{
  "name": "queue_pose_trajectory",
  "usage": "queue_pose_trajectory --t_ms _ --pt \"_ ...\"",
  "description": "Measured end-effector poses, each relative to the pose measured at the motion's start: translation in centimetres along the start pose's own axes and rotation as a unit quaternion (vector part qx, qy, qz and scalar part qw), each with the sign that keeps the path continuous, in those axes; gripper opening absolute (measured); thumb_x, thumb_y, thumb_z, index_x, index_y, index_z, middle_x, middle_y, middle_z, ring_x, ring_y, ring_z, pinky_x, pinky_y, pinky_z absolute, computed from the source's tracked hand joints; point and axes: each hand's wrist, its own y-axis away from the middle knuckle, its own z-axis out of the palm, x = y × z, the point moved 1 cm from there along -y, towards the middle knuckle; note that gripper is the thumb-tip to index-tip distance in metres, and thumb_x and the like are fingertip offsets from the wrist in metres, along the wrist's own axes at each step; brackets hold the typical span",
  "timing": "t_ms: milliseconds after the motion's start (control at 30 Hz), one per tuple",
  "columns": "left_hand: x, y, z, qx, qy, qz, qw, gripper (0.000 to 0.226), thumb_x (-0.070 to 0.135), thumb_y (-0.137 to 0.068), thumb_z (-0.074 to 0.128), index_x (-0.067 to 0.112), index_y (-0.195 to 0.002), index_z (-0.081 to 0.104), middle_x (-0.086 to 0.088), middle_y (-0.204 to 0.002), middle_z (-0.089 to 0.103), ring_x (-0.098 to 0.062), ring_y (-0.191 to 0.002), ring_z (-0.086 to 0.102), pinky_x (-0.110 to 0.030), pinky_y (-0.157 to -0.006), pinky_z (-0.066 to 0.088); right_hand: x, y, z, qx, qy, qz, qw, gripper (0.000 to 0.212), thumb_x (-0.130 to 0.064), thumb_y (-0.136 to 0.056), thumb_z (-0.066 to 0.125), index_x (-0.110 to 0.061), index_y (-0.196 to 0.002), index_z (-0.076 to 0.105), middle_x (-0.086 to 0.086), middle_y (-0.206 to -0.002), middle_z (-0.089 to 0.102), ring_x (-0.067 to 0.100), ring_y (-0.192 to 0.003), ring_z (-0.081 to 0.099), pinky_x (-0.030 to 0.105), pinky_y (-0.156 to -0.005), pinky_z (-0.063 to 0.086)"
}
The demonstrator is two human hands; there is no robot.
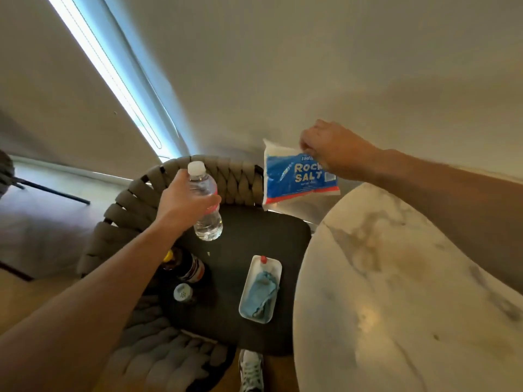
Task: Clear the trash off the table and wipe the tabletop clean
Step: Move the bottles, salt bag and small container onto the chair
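Left hand (184,199) grips a clear water bottle (205,205) around its middle, upright over the dark chair seat (254,236). Right hand (331,148) pinches the top edge of a blue rock salt bag (297,176), which hangs below it. Hands well apart. Marble surface (396,292) lies under the right forearm. Below the left hand: white tray (273,264) with blue cloth (261,292).

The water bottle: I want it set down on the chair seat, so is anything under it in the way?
Nothing visible does. The left hand holds the water bottle over a bare dark part of the chair seat. The dark bottle and shaker lie nearer the camera, and the white tray stands to the right.
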Motion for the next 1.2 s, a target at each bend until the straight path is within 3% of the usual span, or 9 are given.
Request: queue_pose_trajectory --t_ms 167,233,367,433,567,667,767,1000,1200 --pt "-6.5 -5.3 -1.5 -0.001 -0.032 -0.033 0.999 0.046 0.027 -0.068 0.079 0.021 -0.105 0.053 0.002 -0.092 0.065 -0.015 -0.084 0.062 -0.031 -0.072 0.051 -1.5 -6.2 8.2 -0.12 0.026 -0.096 0.988 0.052 -0.003 -0.061 0.085 -0.019 -0.087 0.043 0.012 -0.08 0.06 0.03 -0.077 0.058 0.037 -0.062 0.05" --pt "-8.7 -7.0 -0.8 -0.021 -0.032 -0.023 0.999 0.041 0.026 -0.068 0.078 0.023 -0.1 0.052 0.003 -0.088 0.064 -0.013 -0.082 0.063 -0.033 -0.071 0.055 -1.9 -7.8 11.5 -0.143 0.003 -0.119 0.983 0.06 -0.002 -0.057 0.087 -0.02 -0.089 0.039 0.011 -0.08 0.062 0.029 -0.075 0.06 0.035 -0.06 0.051" --pt "-13.1 -10.6 0.4 -0.128 -0.042 0.018 0.991 0.039 0.024 -0.069 0.08 0.03 -0.097 0.052 0.007 -0.088 0.065 -0.008 -0.082 0.064 -0.027 -0.072 0.054 -2.4 -10.4 17.1 -0.211 -0.017 -0.101 0.972 0.055 -0.021 -0.059 0.09 -0.016 -0.1 0.053 0.006 -0.095 0.064 0.021 -0.089 0.06 0.031 -0.072 0.051" --pt "-15.4 -12.1 0.8 -0.175 -0.05 0.03 0.983 0.038 0.023 -0.07 0.081 0.031 -0.095 0.053 0.008 -0.088 0.065 -0.006 -0.082 0.064 -0.022 -0.072 0.05 -2.9 -11.6 19.5 -0.234 -0.028 -0.083 0.968 0.051 -0.029 -0.069 0.084 -0.016 -0.11 0.056 0.003 -0.109 0.061 0.017 -0.102 0.056 0.026 -0.082 0.045" --pt "-20.0 -13.9 1.8 -0.238 -0.083 0.037 0.967 0.041 0.029 -0.069 0.083 0.033 -0.099 0.055 0.012 -0.091 0.066 0.002 -0.085 0.063 -0.021 -0.075 0.052 -4.3 -13.4 23.9 -0.271 -0.052 -0.086 0.957 0.043 -0.031 -0.085 0.069 -0.02 -0.121 0.05 -0.001 -0.118 0.055 0.008 -0.105 0.048 0.022 -0.09 0.043" --pt "-23.0 -14.6 3.0 -0.276 -0.109 0.048 0.954 0.041 0.038 -0.067 0.081 0.039 -0.098 0.054 0.017 -0.092 0.065 0.004 -0.086 0.062 -0.028 -0.077 0.056 -5.2 -14.6 26.5 -0.308 -0.041 -0.123 0.943 0.041 -0.026 -0.087 0.066 -0.02 -0.122 0.047 0.001 -0.119 0.054 0.011 -0.106 0.048 0.026 -0.094 0.045" --pt "-25.4 -14.9 4.7 -0.29 -0.126 0.059 0.947 0.043 0.039 -0.066 0.08 0.041 -0.098 0.052 0.018 -0.094 0.063 0.003 -0.089 0.06 -0.029 -0.079 0.056 -5.7 -16.0 28.8 -0.326 -0.006 -0.184 0.927 0.043 -0.021 -0.086 0.067 -0.018 -0.123 0.046 0.005 -0.12 0.056 0.018 -0.114 0.051 0.038 -0.097 0.049" --pt "-28.1 -14.6 7.9 -0.299 -0.118 0.098 0.942 0.05 0.04 -0.068 0.08 0.039 -0.106 0.048 0.017 -0.104 0.057 -0.003 -0.096 0.058 -0.032 -0.083 0.053 -7.3 -19.1 31.2 -0.386 0.07 -0.276 0.878 0.043 -0.017 -0.089 0.062 -0.018 -0.128 0.044 0.006 -0.127 0.053 0.023 -0.125 0.044 0.041 -0.101 0.045" --pt "-28.6 -15.3 8.1 -0.337 -0.107 0.096 0.931 0.058 0.036 -0.067 0.082 0.037 -0.115 0.049 0.017 -0.115 0.052 -0.003 -0.106 0.054 -0.029 -0.089 0.051 -9.0 -21.2 32.8 -0.383 0.081 -0.331 0.859 0.046 -0.015 -0.087 0.064 -0.021 -0.129 0.046 0.003 -0.129 0.054 0.02 -0.125 0.042 0.04 -0.108 0.036"
